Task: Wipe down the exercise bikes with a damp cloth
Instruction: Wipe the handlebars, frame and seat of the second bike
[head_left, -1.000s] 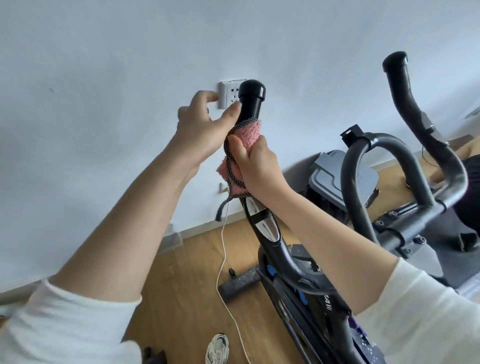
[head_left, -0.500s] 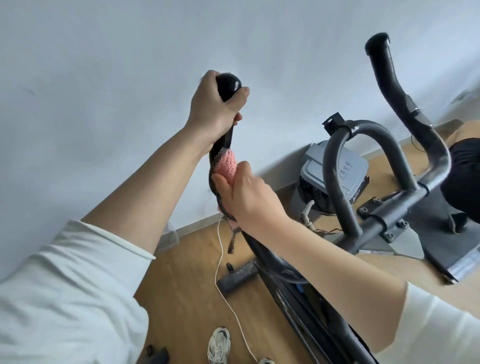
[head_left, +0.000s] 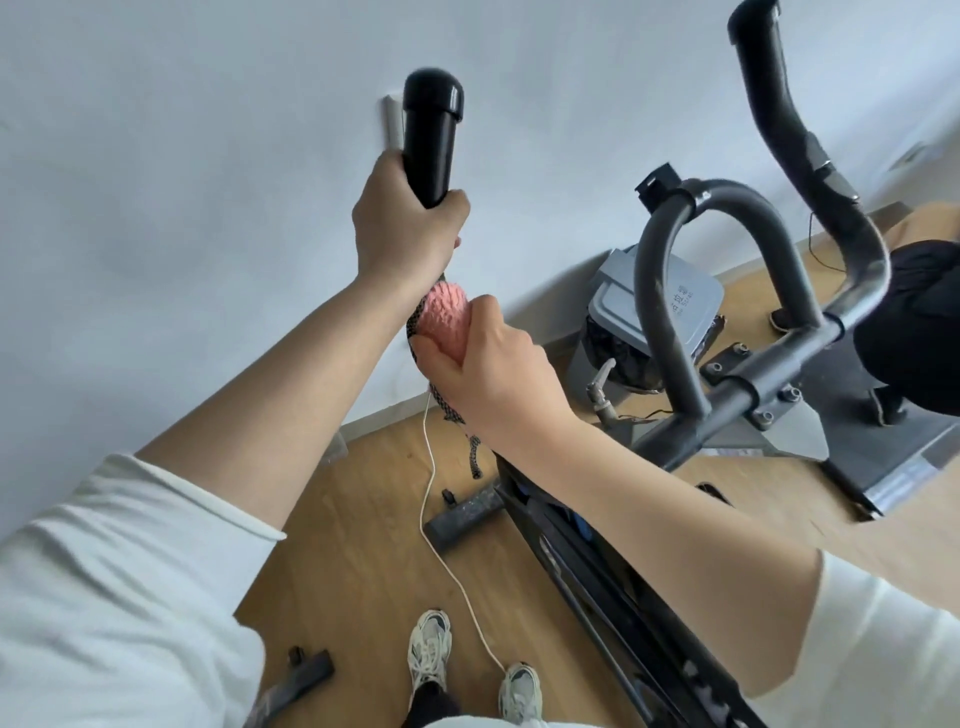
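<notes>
The black left handlebar (head_left: 430, 135) of the exercise bike rises in the upper middle of the view. My left hand (head_left: 405, 234) grips it below its rounded end cap. Just beneath, my right hand (head_left: 485, 374) holds a pink cloth (head_left: 444, 322) with a dark mesh edge wrapped round the same bar. A strip of the mesh hangs down under my wrist. The bike's grey looped bar (head_left: 670, 291) and its right handlebar (head_left: 779, 114) stand to the right. The dark frame (head_left: 587, 561) runs down toward the lower right.
A white wall fills the left and top, with a socket plate (head_left: 390, 124) behind the handlebar. A white cable (head_left: 441, 551) hangs to the wooden floor near my shoes (head_left: 428, 649). A grey lidded bin (head_left: 691, 306) stands by the wall, and a grey base plate (head_left: 883, 457) lies at right.
My left hand has slid down from the end cap to grip the bar lower. The cloth in my right hand sits lower on the bar than a second ago.
</notes>
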